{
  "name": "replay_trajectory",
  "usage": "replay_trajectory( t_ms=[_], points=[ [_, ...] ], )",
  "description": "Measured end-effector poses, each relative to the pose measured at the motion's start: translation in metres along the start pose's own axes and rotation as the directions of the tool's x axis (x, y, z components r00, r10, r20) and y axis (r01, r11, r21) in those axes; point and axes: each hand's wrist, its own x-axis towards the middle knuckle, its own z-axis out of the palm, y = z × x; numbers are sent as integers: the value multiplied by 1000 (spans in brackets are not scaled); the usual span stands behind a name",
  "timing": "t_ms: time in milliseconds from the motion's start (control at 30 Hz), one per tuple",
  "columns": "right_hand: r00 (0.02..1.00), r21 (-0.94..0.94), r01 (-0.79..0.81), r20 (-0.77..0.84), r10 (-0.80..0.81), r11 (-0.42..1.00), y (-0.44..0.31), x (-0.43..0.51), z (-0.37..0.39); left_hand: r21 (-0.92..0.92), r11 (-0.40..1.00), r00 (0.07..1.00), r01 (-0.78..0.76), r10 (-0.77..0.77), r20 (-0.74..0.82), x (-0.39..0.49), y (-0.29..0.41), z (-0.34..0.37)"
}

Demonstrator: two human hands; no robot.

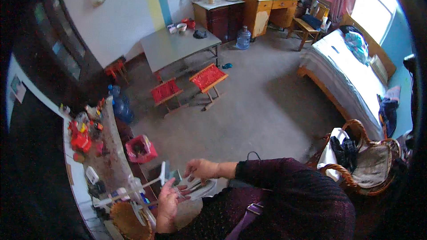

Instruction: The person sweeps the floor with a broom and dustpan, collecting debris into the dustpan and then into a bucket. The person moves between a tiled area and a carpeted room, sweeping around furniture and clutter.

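My left hand (168,200) is low in the middle of the view, palm up, its fingers reaching under a whitish, partly clear plastic piece (203,190). Just above that piece my right hand (201,169) bends down with curled fingers. Blur hides whether the right fingertips pinch anything. A white T-shaped plastic part (162,174) stands up close to my left fingertips, and a thin pale rod runs from there towards the left. Below my left wrist is a round brown woven basket (130,220).
A cluttered counter (115,146) runs along my left, with a pink-lined bin (140,149) beside it. Two red folding stools (208,77) stand by a grey table (180,48). To the right are a rattan chair (372,166) holding bags and a bed (350,70).
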Motion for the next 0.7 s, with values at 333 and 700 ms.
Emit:
replay_trajectory(
  t_ms=[333, 700],
  points=[
    [949, -192, 223, 267, -168, 956, -3, 19, 14, 167, 982, 996, -84, 83, 11, 5, 31, 11],
    [769, -292, 588, 490, -410, 754, -14, 27, 28, 138, 984, 985, -114, 94, 143, -17, 39, 14]
  ],
)
